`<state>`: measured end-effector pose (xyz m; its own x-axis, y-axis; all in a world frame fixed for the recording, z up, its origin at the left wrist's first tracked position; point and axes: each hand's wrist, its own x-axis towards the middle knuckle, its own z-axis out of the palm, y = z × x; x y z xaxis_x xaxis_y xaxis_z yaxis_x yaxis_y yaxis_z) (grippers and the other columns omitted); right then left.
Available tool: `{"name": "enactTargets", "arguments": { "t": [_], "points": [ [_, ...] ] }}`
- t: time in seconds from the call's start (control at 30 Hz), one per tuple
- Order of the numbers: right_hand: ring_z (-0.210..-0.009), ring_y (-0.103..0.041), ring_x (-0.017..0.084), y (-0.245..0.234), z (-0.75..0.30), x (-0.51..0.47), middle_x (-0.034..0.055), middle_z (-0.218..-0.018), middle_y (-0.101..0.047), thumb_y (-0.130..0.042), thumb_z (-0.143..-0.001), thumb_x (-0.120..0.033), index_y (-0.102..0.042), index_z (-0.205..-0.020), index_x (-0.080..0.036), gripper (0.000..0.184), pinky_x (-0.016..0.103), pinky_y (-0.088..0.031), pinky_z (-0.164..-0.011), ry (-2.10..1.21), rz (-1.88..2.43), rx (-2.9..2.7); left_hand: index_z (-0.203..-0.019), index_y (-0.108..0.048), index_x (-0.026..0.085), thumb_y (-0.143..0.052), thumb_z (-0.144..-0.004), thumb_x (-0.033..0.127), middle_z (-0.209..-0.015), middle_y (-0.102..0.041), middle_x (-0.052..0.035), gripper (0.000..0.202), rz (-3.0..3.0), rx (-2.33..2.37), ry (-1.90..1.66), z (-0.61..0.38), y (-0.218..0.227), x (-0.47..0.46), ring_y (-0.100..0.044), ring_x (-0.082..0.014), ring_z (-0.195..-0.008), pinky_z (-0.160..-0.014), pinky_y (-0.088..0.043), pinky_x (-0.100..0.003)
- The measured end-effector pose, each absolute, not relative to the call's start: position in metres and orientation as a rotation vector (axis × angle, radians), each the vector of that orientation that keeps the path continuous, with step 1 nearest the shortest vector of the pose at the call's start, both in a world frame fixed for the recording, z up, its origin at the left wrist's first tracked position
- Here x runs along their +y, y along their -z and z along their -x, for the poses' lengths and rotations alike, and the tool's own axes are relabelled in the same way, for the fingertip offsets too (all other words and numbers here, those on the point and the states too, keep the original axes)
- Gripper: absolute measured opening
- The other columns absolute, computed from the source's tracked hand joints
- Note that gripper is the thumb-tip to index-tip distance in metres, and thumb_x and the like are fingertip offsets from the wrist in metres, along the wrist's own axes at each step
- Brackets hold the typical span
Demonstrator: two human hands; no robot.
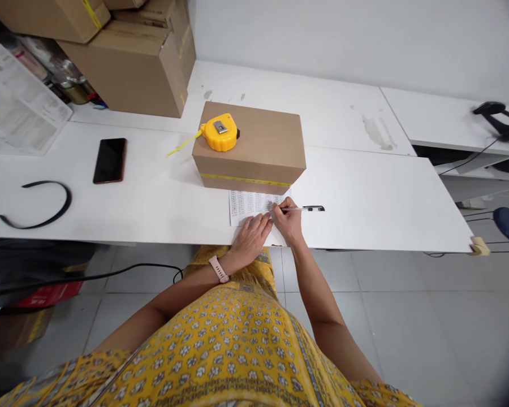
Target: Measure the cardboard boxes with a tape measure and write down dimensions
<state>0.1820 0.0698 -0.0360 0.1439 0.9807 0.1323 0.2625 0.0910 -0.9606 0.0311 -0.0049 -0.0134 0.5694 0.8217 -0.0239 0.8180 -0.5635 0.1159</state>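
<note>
My right hand (287,219) is closed on a pen (307,208), its tip on a small printed sheet of paper (246,204) near the table's front edge. My left hand (251,236) lies flat, fingers stretched out, on the sheet's lower part and holds it down. Just behind the paper stands a closed brown cardboard box (258,148) sealed with yellow tape. A yellow tape measure (219,132) rests on the box's left top, a short length of its blade sticking out to the left.
A black phone (110,160) and a curved black strap (42,206) lie on the white table (365,198) to the left. Stacked cardboard boxes (136,62) and papers (17,102) fill the back left. A black scanner-like device (498,118) sits on a desk at the right.
</note>
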Motion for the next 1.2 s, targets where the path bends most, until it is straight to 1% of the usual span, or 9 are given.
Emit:
{"name": "enactTargets", "arguments": {
  "t": [0.07, 0.17, 0.4, 0.5, 0.7, 0.83, 1.0, 1.13, 1.2],
  "points": [
    [-0.058, -0.036, 0.011, 0.0368, -0.1823, 0.0698, -0.0074, -0.057, -0.041, -0.065, -0.081, -0.034, -0.041, -0.064, -0.024, 0.031, 0.028, -0.032, -0.058, -0.87, 1.372, -1.307, -0.158, -0.035, 0.006, -0.046, -0.096, 0.016, -0.165, -0.036, -0.0191, 0.063, -2.69, 1.403, -0.042, -0.031, 0.0126, -0.0051, -0.033, -0.0338, -0.152, -0.122, -0.03, -0.053],
    [-0.058, -0.037, 0.011, 0.0378, -0.1823, 0.0698, -0.0073, -0.057, -0.041, -0.064, -0.081, -0.035, -0.041, -0.064, -0.024, 0.032, 0.028, -0.032, -0.059, -0.851, 1.367, -1.299, -0.157, -0.035, 0.003, -0.046, -0.097, 0.016, -0.166, -0.034, -0.0194, 0.063, -2.699, 1.402, -0.026, -0.0311, 0.0121, -0.0052, -0.033, -0.0343, -0.151, -0.122, -0.03, -0.053],
    [-0.057, -0.037, 0.011, 0.0387, -0.1811, 0.0708, -0.0075, -0.056, -0.041, -0.064, -0.081, -0.034, -0.04, -0.064, -0.025, 0.031, 0.027, -0.032, -0.058, -0.829, 1.381, -1.318, -0.156, -0.037, 0.003, -0.044, -0.098, 0.015, -0.164, -0.038, -0.0188, 0.06, -2.71, 1.404, -0.05, -0.0308, 0.0144, -0.0049, -0.034, -0.0339, -0.15, -0.122, -0.029, -0.051],
    [-0.057, -0.036, 0.011, 0.0389, -0.1811, 0.071, -0.0076, -0.055, -0.04, -0.064, -0.081, -0.035, -0.039, -0.064, -0.025, 0.032, 0.027, -0.032, -0.057, -0.831, 1.384, -1.319, -0.156, -0.037, 0.002, -0.044, -0.097, 0.015, -0.164, -0.038, -0.0197, 0.061, -2.715, 1.402, -0.072, -0.0305, 0.0164, -0.0049, -0.035, -0.0343, -0.15, -0.122, -0.03, -0.052],
    [-0.057, -0.036, 0.011, 0.0377, -0.1808, 0.0708, -0.0075, -0.056, -0.04, -0.065, -0.081, -0.036, -0.039, -0.064, -0.024, 0.033, 0.028, -0.031, -0.058, -0.829, 1.39, -1.322, -0.156, -0.036, 0.003, -0.044, -0.097, 0.015, -0.164, -0.038, -0.0193, 0.061, -2.711, 1.41, -0.079, -0.0305, 0.0198, -0.0046, -0.034, -0.0338, -0.151, -0.121, -0.03, -0.052],
    [-0.058, -0.035, 0.011, 0.0375, -0.1808, 0.0705, -0.0074, -0.056, -0.039, -0.064, -0.082, -0.035, -0.038, -0.064, -0.024, 0.034, 0.027, -0.031, -0.057, -0.819, 1.39, -1.317, -0.157, -0.035, 0.002, -0.042, -0.099, 0.016, -0.165, -0.036, -0.019, 0.06, -2.721, 1.41, -0.052, -0.0305, 0.0191, -0.0044, -0.033, -0.0334, -0.151, -0.121, -0.03, -0.052],
    [-0.058, -0.035, 0.011, 0.0407, -0.1823, 0.0709, -0.0075, -0.056, -0.039, -0.065, -0.08, -0.034, -0.039, -0.064, -0.024, 0.033, 0.027, -0.031, -0.057, -0.856, 1.379, -1.31, -0.157, -0.035, 0.002, -0.044, -0.098, 0.016, -0.165, -0.036, -0.0195, 0.061, -2.707, 1.402, -0.035, -0.0305, 0.0167, -0.0043, -0.033, -0.0337, -0.151, -0.122, -0.03, -0.051],
    [-0.058, -0.035, 0.011, 0.0405, -0.1821, 0.0708, -0.0074, -0.057, -0.04, -0.065, -0.08, -0.034, -0.04, -0.064, -0.024, 0.032, 0.028, -0.031, -0.058, -0.855, 1.391, -1.296, -0.158, -0.035, 0.005, -0.046, -0.096, 0.015, -0.165, -0.035, -0.0192, 0.063, -2.687, 1.407, -0.044, -0.0307, 0.0164, -0.0041, -0.033, -0.0332, -0.152, -0.122, -0.03, -0.052],
    [-0.058, -0.035, 0.011, 0.0391, -0.1817, 0.0706, -0.0075, -0.057, -0.04, -0.066, -0.08, -0.034, -0.04, -0.063, -0.024, 0.032, 0.028, -0.031, -0.058, -0.856, 1.392, -1.288, -0.157, -0.036, 0.004, -0.046, -0.096, 0.015, -0.166, -0.035, -0.0189, 0.063, -2.688, 1.41, -0.049, -0.0307, 0.0162, -0.0041, -0.033, -0.0332, -0.151, -0.122, -0.03, -0.052]
  ]
}}
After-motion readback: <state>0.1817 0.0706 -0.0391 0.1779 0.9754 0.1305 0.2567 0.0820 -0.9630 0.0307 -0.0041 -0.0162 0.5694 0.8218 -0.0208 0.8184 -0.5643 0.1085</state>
